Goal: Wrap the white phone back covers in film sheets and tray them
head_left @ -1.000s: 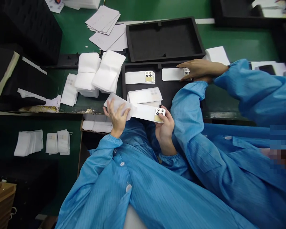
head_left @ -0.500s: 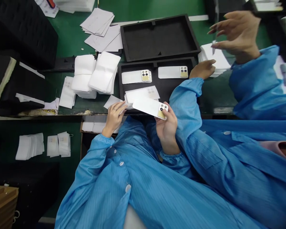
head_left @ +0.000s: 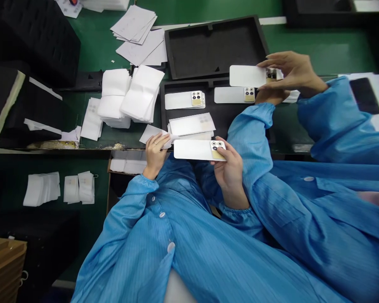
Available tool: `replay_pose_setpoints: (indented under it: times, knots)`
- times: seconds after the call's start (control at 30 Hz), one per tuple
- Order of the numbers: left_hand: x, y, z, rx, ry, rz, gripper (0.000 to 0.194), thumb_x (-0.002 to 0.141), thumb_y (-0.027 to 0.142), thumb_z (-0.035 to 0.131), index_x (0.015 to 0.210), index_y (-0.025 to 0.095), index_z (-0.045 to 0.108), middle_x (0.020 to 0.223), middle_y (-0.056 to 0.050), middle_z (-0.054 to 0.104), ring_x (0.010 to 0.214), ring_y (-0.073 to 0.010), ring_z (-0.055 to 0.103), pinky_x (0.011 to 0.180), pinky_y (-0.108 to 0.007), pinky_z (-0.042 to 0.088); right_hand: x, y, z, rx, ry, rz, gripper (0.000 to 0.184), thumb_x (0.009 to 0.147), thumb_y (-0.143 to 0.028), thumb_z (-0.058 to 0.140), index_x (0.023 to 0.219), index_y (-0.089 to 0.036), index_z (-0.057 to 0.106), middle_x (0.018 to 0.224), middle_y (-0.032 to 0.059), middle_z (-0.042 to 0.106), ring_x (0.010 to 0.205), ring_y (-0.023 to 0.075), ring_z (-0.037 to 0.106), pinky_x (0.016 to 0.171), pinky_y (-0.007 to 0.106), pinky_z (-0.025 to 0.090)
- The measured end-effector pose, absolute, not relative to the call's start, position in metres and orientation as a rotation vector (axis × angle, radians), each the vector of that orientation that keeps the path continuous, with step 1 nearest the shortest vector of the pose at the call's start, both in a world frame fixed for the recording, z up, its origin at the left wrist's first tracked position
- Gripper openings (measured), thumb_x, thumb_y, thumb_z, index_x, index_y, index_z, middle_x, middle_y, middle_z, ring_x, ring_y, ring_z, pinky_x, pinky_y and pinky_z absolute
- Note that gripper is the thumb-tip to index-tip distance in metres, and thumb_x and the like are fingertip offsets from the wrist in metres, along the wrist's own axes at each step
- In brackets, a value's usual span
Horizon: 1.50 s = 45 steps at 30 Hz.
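My right hand point(head_left: 230, 168) grips a white phone back cover point(head_left: 194, 150) by its camera end and holds it level, just in front of the table edge. My left hand point(head_left: 154, 152) is closed on the corner of a thin white pouch point(head_left: 149, 134) that lies at the table edge, next to a small stack of pouched covers point(head_left: 192, 124). The stack sits in a black foam tray point(head_left: 223, 120), which also holds two bare white covers point(head_left: 185, 100) point(head_left: 234, 95). A co-worker's hand point(head_left: 287, 71) holds another white cover point(head_left: 248, 75) above that tray.
An empty black foam tray point(head_left: 216, 46) lies behind the filled one. Piles of white pouches point(head_left: 129, 94) and loose paper sheets point(head_left: 139, 33) lie on the green table point(head_left: 318, 50) to the left. More pouches point(head_left: 60, 188) rest on a lower shelf. The co-worker's blue sleeve point(head_left: 252, 139) crosses on the right.
My right hand has turned its cover level. My left hand has come down onto the pouch at the table edge. The co-worker now holds a further cover above the tray.
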State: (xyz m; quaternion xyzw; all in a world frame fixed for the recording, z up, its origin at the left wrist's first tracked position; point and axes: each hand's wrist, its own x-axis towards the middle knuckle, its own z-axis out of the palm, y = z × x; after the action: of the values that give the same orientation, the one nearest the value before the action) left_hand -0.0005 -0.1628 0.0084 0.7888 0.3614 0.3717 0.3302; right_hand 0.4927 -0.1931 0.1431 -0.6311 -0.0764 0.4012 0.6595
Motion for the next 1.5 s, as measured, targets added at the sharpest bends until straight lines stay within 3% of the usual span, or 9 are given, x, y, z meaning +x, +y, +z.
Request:
replay_pose_setpoints:
  times: [0.13, 0.2, 0.27, 0.37, 0.47, 0.6, 0.83, 1.27, 1.5]
  knots:
    - [-0.001, -0.164, 0.007, 2.055, 0.976, 0.94, 0.033, 0.101, 0.017, 0.066, 0.118, 0.035, 0.088, 0.133, -0.001, 0.085, 0.144, -0.028, 0.07, 0.131, -0.057, 0.046, 0.403, -0.228, 0.158, -1.47, -0.325, 0.92, 0.015, 0.081, -0.011, 0.086, 0.095, -0.018, 0.085, 0.104, 0.0048, 0.085, 0.112, 0.034, 0.085, 0.07, 0.026, 0.063]
    - [-0.001, -0.165, 0.007, 2.039, 0.974, 0.937, 0.04, 0.098, 0.011, 0.064, 0.118, 0.036, 0.088, 0.133, -0.001, 0.085, 0.144, -0.028, 0.07, 0.132, -0.057, 0.044, 0.327, -0.261, 0.145, -1.405, -0.325, 0.819, 0.03, 0.084, -0.031, 0.086, 0.114, -0.03, 0.086, 0.123, 0.0033, 0.084, 0.123, 0.036, 0.081, 0.075, 0.037, 0.068]
    - [-0.002, -0.166, 0.008, 2.026, 0.971, 0.923, 0.045, 0.096, 0.008, 0.062, 0.119, 0.036, 0.088, 0.135, 0.0, 0.084, 0.145, -0.0278, 0.07, 0.133, -0.057, 0.043, 0.255, -0.293, 0.119, -1.41, -0.318, 0.866, 0.043, 0.072, -0.035, 0.093, 0.114, -0.03, 0.086, 0.122, 0.0074, 0.083, 0.118, 0.0397, 0.081, 0.075, 0.045, 0.073]
    - [-0.003, -0.168, 0.009, 2.018, 0.975, 0.903, 0.041, 0.096, 0.011, 0.064, 0.12, 0.034, 0.088, 0.137, -0.001, 0.083, 0.148, -0.028, 0.068, 0.135, -0.058, 0.042, 0.194, -0.323, 0.081, -1.408, -0.282, 0.867, 0.05, 0.075, -0.043, 0.089, 0.121, -0.026, 0.083, 0.118, 0.0093, 0.081, 0.106, 0.0339, 0.08, 0.067, 0.041, 0.072]
    - [-0.004, -0.17, 0.008, 2.047, 0.95, 0.88, 0.033, 0.099, 0.019, 0.066, 0.122, 0.032, 0.087, 0.141, -0.004, 0.082, 0.151, -0.029, 0.066, 0.137, -0.059, 0.038, 0.188, -0.329, 0.064, -1.356, -0.183, 0.83, 0.055, 0.08, -0.045, 0.086, 0.129, -0.023, 0.078, 0.117, 0.0071, 0.079, 0.09, 0.0227, 0.076, 0.056, 0.028, 0.062]
    - [-0.005, -0.173, 0.004, 2.089, 0.918, 0.893, 0.035, 0.102, 0.018, 0.063, 0.124, 0.033, 0.086, 0.144, -0.005, 0.08, 0.155, -0.0277, 0.063, 0.14, -0.059, 0.033, 0.197, -0.324, 0.068, -1.297, -0.128, 0.788, 0.052, 0.08, -0.041, 0.088, 0.127, -0.023, 0.079, 0.114, 0.0052, 0.078, 0.085, 0.0181, 0.072, 0.053, 0.023, 0.058]
    - [-0.007, -0.179, 0.004, 2.171, 0.921, 0.828, 0.051, 0.098, 0.01, 0.055, 0.135, 0.034, 0.083, 0.154, -0.003, 0.075, 0.162, -0.027, 0.054, 0.142, -0.06, 0.028, 0.181, -0.322, 0.071, -1.349, -0.203, 0.716, 0.055, 0.079, -0.044, 0.09, 0.13, -0.027, 0.076, 0.121, 0.005, 0.076, 0.106, 0.0262, 0.077, 0.08, 0.038, 0.072]
    - [-0.004, -0.194, 0.002, 2.199, 0.914, 0.805, 0.043, 0.1, 0.014, 0.062, 0.128, 0.037, 0.084, 0.155, -0.002, 0.074, 0.162, -0.0294, 0.055, 0.144, -0.068, 0.011, 0.185, -0.319, 0.047, -1.452, -0.262, 0.475, 0.051, 0.083, -0.041, 0.086, 0.131, -0.026, 0.076, 0.119, 0.0041, 0.077, 0.109, 0.0249, 0.076, 0.096, 0.04, 0.067]
    - [0.001, -0.201, 0.002, 2.188, 0.887, 0.804, 0.038, 0.104, 0.019, 0.062, 0.132, 0.036, 0.082, 0.151, -0.004, 0.076, 0.161, -0.0291, 0.057, 0.145, -0.066, 0.014, 0.174, -0.324, 0.038, -1.486, -0.356, 0.389, 0.052, 0.087, -0.042, 0.088, 0.134, -0.027, 0.073, 0.13, 0.0048, 0.076, 0.12, 0.0252, 0.075, 0.112, 0.043, 0.062]
